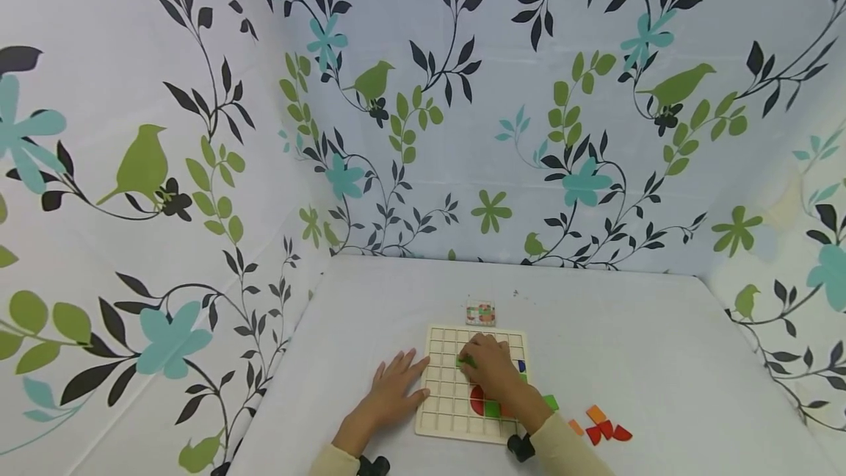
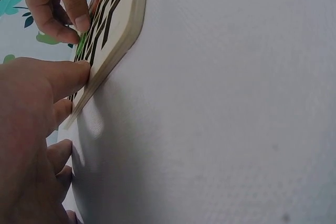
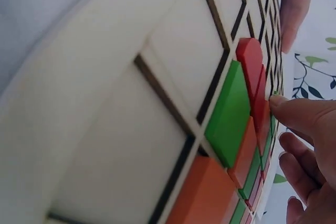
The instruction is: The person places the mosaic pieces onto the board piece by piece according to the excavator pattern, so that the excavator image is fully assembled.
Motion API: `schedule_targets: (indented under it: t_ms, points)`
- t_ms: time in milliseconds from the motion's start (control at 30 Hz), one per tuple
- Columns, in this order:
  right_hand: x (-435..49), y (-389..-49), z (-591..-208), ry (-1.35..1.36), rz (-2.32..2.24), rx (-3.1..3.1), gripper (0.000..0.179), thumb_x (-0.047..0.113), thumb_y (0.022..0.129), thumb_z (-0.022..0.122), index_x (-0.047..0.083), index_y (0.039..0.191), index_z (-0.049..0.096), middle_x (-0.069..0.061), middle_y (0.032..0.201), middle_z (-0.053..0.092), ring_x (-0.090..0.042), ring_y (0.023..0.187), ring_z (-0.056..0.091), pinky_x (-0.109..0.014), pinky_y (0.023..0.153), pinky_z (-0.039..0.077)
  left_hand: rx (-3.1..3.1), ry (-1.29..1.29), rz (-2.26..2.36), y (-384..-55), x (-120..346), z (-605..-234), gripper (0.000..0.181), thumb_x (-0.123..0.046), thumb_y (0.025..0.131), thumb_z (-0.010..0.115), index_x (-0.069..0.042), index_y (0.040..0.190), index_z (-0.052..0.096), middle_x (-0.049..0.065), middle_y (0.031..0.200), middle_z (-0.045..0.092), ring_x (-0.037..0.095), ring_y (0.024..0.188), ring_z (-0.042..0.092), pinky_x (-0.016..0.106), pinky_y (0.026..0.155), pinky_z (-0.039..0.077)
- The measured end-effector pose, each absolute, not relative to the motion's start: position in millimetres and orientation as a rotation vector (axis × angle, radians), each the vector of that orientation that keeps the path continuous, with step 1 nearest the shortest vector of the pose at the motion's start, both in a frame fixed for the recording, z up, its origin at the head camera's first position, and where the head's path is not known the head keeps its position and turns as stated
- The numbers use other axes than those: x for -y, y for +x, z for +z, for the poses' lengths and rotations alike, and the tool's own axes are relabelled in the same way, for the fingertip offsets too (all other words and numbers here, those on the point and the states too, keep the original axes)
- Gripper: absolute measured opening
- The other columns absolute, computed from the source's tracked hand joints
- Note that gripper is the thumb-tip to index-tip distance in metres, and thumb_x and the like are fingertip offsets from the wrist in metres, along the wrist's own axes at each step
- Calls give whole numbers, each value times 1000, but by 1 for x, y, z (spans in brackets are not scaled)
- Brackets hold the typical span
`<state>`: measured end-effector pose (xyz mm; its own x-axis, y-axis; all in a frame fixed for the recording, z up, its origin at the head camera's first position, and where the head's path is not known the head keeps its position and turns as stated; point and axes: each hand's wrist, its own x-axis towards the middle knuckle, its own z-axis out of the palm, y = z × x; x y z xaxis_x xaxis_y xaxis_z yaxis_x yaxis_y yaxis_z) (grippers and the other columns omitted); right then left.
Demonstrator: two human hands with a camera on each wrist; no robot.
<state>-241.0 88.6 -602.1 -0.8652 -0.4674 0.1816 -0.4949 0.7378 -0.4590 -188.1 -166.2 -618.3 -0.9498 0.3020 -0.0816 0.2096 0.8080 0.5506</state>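
A pale wooden grid board (image 1: 438, 404) lies on the white table. My right hand (image 1: 492, 372) is over its upper middle and pinches a green piece (image 1: 466, 361) between thumb and fingers, low against the grid. How far the piece sits in its cell is hidden. My left hand (image 1: 394, 388) lies spread at the board's left edge, with its thumb (image 2: 73, 76) touching the rim. Set in the grid below the right hand are a red rounded piece (image 1: 477, 400), a green square (image 3: 229, 114) and an orange square (image 3: 202, 192). The right forearm covers part of that row.
Behind the board lies a small pattern card (image 1: 480, 313). Several loose pieces are to the right: a green one (image 1: 551, 402) by the board edge, orange ones (image 1: 596, 414) and red ones (image 1: 622, 433). Patterned cloth (image 1: 489, 131) hangs behind and beside the table.
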Motion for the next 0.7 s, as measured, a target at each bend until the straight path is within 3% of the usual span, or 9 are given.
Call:
schedule_targets:
  t_ms: [200, 333, 500, 700]
  points:
    - [-112, -232, -592, 682, 835, 2893, 9, 20, 95, 81, 18, 101, 74, 3, 105, 63, -18, 97, 55, -47, 82, 41, -2835, 390, 821, -189, 164, -619, 63, -45, 104, 63, -22, 161, 46, 15, 171, 33, 42, 160, 25, 72, 125, 12]
    - [-143, -226, -590, 499, 802, 2970, 9, 22, 96, 79, 18, 103, 75, 1, 106, 66, -21, 101, 59, -52, 86, 47, -2821, 382, 822, -186, 163, -615, 63, -43, 104, 63, -21, 160, 46, 15, 172, 32, 43, 160, 24, 73, 125, 11]
    - [-198, -214, -579, 284, 754, 3106, 22, 23, 95, 79, 13, 114, 73, -7, 114, 68, -29, 105, 66, -58, 87, 51, -2812, 399, 836, -185, 163, -610, 62, -41, 104, 63, -18, 160, 47, 17, 171, 32, 45, 159, 24, 76, 124, 11]
    - [-264, -195, -574, 39, 658, 3285, 40, 30, 89, 84, 6, 115, 66, -15, 108, 65, -34, 96, 63, -60, 79, 48, -2817, 396, 830, -187, 163, -613, 62, -42, 104, 62, -19, 160, 47, 17, 172, 31, 44, 159, 24, 75, 124, 11]
